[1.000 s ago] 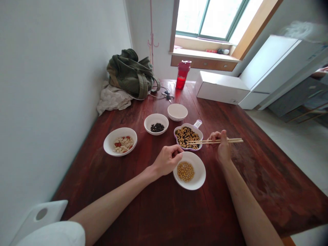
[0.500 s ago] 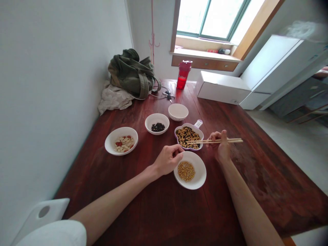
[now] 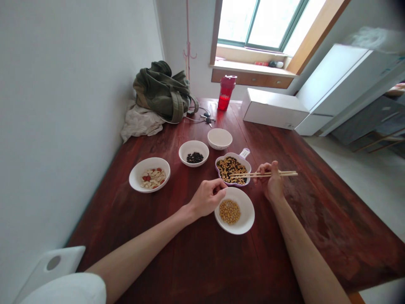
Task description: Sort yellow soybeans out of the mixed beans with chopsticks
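My right hand (image 3: 270, 181) is closed around a pair of wooden chopsticks (image 3: 286, 173). Their tips rest among the mixed dark and yellow beans (image 3: 228, 168) in a purple-rimmed, scallop-edged dish (image 3: 217, 172) with a short handle. My left hand (image 3: 209, 196) has its fingers closed at the upper left rim of a white bowl (image 3: 248, 219), just below that dish; the fingertips are partly hidden. Yellow soybeans (image 3: 230, 211) lie in this bowl.
Behind stand a white bowl with black beans (image 3: 195, 157), a white bowl (image 3: 220, 137), and, at left, a bowl of peanuts and pale seeds (image 3: 153, 178). Farther back are a green bag (image 3: 161, 90), keys (image 3: 208, 120), a red bottle (image 3: 226, 93) and a white box (image 3: 275, 109).
The back ends of the chopsticks and my right hand have shifted very slightly left. My left hand and the bowls stay where they were.
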`<control>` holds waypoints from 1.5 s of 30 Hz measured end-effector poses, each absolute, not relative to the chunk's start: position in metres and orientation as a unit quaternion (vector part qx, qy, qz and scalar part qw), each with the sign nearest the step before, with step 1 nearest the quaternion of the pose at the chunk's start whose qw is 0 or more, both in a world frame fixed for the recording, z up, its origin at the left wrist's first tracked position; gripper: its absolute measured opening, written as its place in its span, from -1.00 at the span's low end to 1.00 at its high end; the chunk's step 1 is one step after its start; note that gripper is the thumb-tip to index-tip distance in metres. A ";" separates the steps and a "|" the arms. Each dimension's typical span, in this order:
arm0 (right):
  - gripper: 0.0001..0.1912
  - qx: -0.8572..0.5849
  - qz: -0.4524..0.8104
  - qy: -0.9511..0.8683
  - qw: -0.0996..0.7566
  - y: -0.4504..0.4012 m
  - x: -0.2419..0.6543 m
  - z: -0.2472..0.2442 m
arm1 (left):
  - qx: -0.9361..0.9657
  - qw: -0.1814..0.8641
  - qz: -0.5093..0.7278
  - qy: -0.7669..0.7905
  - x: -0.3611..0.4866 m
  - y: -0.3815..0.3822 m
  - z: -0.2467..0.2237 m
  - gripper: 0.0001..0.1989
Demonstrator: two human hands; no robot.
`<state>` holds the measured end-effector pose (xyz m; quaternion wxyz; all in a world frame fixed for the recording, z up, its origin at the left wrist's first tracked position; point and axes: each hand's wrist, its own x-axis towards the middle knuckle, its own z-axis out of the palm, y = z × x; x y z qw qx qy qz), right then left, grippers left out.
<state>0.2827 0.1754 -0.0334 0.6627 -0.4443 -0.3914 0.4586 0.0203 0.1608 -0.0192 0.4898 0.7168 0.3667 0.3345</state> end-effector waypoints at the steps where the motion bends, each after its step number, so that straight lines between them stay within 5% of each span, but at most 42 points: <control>1: -0.36 -0.445 0.458 -0.391 0.663 0.175 0.283 -0.033 | 0.718 0.488 0.334 0.367 0.020 0.161 -0.020 -0.80; 37: -0.38 -0.434 0.425 -0.412 0.679 0.172 0.284 -0.026 | 0.720 0.488 0.329 0.368 0.020 0.161 -0.023 -0.79; 45: -0.36 -0.375 0.560 -0.385 0.631 0.165 0.293 -0.007 | 0.716 0.489 0.330 0.372 0.021 0.160 -0.021 -0.79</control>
